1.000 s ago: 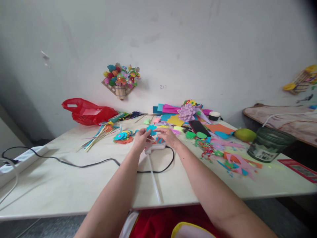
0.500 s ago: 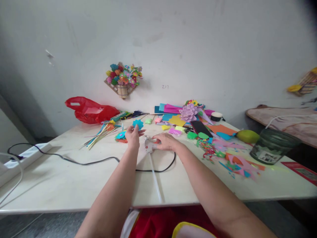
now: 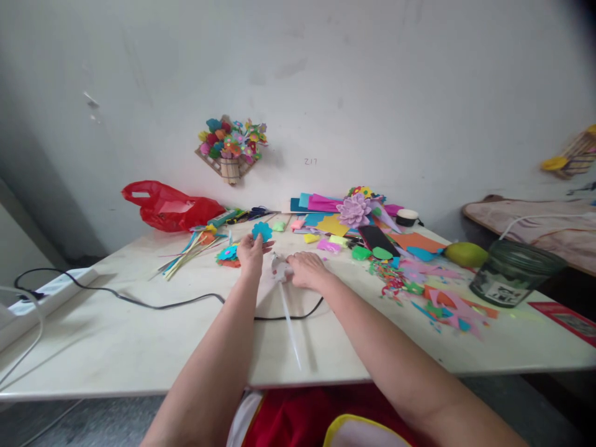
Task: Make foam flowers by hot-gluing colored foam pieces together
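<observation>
My left hand (image 3: pixel 251 253) pinches a blue scalloped foam flower (image 3: pixel 261 231) by its lower edge, above the table. Close to it on the right, my right hand (image 3: pixel 307 270) is closed on a white hot glue gun (image 3: pixel 279 271); the fingers hide much of its handle. A long translucent glue stick (image 3: pixel 291 332) sticks out of the gun's rear toward me. Just left of my left hand lie blue and orange foam flowers (image 3: pixel 227 253), partly covered by it.
A black cord (image 3: pixel 158 307) runs from the power strip (image 3: pixel 60 292) across the table (image 3: pixel 139 354). Thin strips (image 3: pixel 189 254) and a red bag (image 3: pixel 172 208) lie left. Foam scraps (image 3: pixel 449 310), a phone (image 3: pixel 377 240) and a dark green jar (image 3: pixel 516 273) are on the right.
My right hand has turned and shifted slightly on the glue gun. The glue stick's near end has moved a little up and left. The blue flower has moved slightly right and up.
</observation>
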Demonstrator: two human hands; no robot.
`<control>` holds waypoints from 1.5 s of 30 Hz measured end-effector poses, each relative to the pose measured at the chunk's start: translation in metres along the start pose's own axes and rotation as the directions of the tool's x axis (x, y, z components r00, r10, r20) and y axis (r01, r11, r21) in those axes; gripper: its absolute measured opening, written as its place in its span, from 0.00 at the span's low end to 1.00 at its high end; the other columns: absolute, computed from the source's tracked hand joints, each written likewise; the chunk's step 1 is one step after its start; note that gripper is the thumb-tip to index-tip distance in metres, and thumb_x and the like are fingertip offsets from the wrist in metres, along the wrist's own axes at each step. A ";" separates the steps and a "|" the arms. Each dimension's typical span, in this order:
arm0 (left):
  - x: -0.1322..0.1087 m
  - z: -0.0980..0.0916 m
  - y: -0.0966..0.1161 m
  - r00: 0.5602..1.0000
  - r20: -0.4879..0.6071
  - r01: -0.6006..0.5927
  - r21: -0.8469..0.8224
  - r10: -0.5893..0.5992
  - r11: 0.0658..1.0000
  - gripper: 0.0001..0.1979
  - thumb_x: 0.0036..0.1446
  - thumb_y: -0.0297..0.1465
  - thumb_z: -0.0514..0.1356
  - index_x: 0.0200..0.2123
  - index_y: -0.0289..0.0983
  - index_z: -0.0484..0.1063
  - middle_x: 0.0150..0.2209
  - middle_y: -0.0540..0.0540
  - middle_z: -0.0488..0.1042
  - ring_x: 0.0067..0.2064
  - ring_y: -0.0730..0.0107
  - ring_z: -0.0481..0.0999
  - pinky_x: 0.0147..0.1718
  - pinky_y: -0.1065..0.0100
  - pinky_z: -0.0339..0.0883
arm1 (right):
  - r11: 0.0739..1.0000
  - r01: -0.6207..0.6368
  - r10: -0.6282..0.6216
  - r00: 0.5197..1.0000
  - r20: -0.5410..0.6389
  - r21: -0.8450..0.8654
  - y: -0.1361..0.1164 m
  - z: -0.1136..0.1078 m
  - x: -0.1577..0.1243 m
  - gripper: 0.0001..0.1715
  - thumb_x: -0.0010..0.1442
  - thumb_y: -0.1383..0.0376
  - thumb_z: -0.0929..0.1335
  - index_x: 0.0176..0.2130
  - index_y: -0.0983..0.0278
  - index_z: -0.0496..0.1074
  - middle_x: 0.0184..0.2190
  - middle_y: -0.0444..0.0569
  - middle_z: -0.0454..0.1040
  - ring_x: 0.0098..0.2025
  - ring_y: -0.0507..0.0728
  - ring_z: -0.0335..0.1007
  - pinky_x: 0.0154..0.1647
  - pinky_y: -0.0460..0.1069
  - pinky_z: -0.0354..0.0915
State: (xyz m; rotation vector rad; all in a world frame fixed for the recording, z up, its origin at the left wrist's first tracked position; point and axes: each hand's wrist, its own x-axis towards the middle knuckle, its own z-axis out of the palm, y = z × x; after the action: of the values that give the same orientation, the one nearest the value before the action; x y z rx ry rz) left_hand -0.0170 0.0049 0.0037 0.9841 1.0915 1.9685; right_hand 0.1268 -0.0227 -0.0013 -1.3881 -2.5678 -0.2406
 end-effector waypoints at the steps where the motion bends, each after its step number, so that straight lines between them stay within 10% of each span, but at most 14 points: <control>1: 0.000 0.000 0.001 1.000 0.005 0.006 -0.005 -0.006 1.000 0.10 0.48 0.33 0.60 0.30 0.34 0.62 0.24 0.49 0.71 0.24 0.68 0.77 0.22 0.72 0.70 | 1.000 -0.015 0.015 1.000 -0.016 0.015 0.002 -0.001 0.000 0.21 0.48 0.63 0.64 0.44 0.65 0.69 0.40 0.56 0.73 0.44 0.62 0.67 0.41 0.52 0.61; 10: -0.002 -0.003 -0.001 0.988 0.101 0.122 -0.087 -0.113 0.989 0.08 0.48 0.29 0.61 0.30 0.33 0.64 0.23 0.48 0.72 0.27 0.68 0.77 0.29 0.69 0.72 | 0.875 -0.373 0.422 0.900 -0.108 0.308 0.042 -0.010 0.005 0.19 0.50 0.54 0.65 0.39 0.62 0.70 0.36 0.54 0.74 0.39 0.61 0.69 0.36 0.51 0.62; 17: -0.004 -0.002 -0.011 0.930 0.299 0.231 -0.020 -0.214 0.973 0.06 0.49 0.26 0.60 0.31 0.31 0.65 0.25 0.47 0.73 0.30 0.69 0.77 0.33 0.68 0.73 | 0.542 -0.212 0.495 0.862 -0.105 0.813 0.051 -0.014 0.004 0.10 0.48 0.61 0.66 0.30 0.65 0.68 0.22 0.45 0.69 0.24 0.52 0.65 0.24 0.46 0.62; 23: -0.006 -0.004 -0.013 0.907 0.329 0.272 0.019 -0.263 0.962 0.08 0.49 0.26 0.60 0.30 0.33 0.62 0.26 0.46 0.74 0.30 0.67 0.78 0.30 0.69 0.72 | 0.241 -0.116 0.387 0.922 0.014 0.964 0.057 -0.019 -0.002 0.15 0.47 0.58 0.68 0.22 0.65 0.61 0.12 0.37 0.58 0.11 0.46 0.53 0.12 0.43 0.55; 45: -0.005 -0.005 -0.018 0.856 0.411 0.332 0.027 -0.313 0.943 0.06 0.47 0.25 0.61 0.28 0.31 0.65 0.24 0.46 0.74 0.30 0.67 0.78 0.30 0.70 0.72 | 0.363 -0.121 0.201 0.978 0.049 0.924 0.065 -0.024 -0.010 0.18 0.46 0.55 0.70 0.22 0.67 0.65 0.13 0.41 0.65 0.11 0.44 0.53 0.10 0.41 0.55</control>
State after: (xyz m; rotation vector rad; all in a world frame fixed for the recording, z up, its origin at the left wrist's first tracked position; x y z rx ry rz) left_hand -0.0148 0.0067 -0.0158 1.0521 0.8985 1.4253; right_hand 0.1891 -0.0019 0.0215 -1.0470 -1.8170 1.0437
